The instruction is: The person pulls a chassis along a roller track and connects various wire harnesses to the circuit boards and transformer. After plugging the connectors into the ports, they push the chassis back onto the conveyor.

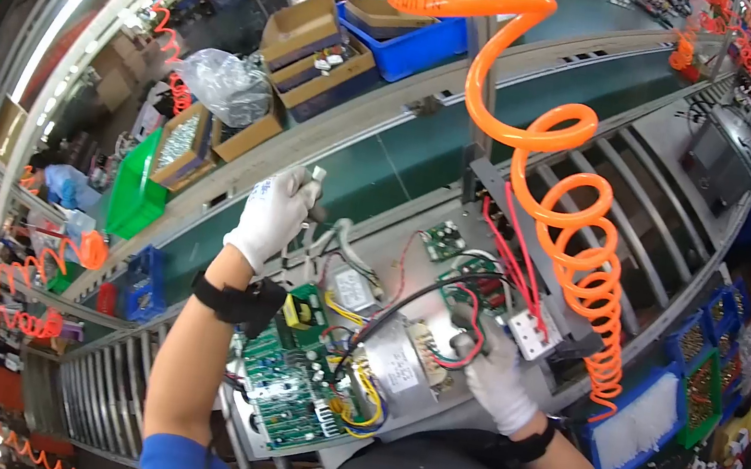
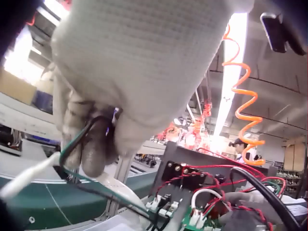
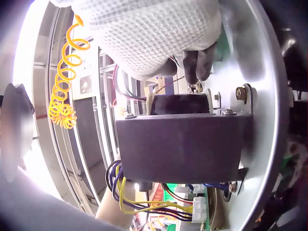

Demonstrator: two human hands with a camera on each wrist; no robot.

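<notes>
My left hand [image 1: 272, 214], in a white glove with dark fingertips, is raised above the far left edge of an open electronic assembly. Its curled fingers grip thin dark and green wires [image 2: 79, 137], and a white tip sticks up past the fingers in the head view. My right hand [image 1: 495, 374], gloved alike, is low at the assembly's right side. It pinches a loop of red and green wire [image 1: 480, 333] beside the big metal-cased transformer [image 1: 392, 371]. In the right wrist view its dark fingertips [image 3: 204, 65] point down behind the transformer's grey bracket [image 3: 180, 147].
A green circuit board [image 1: 279, 390] covers the assembly's near left. An orange coiled hose [image 1: 579, 236] hangs at the right. Across the conveyor stand a blue bin [image 1: 412, 57], a green bin [image 1: 137, 189] and cardboard boxes. Parts trays [image 1: 636, 424] sit at my right.
</notes>
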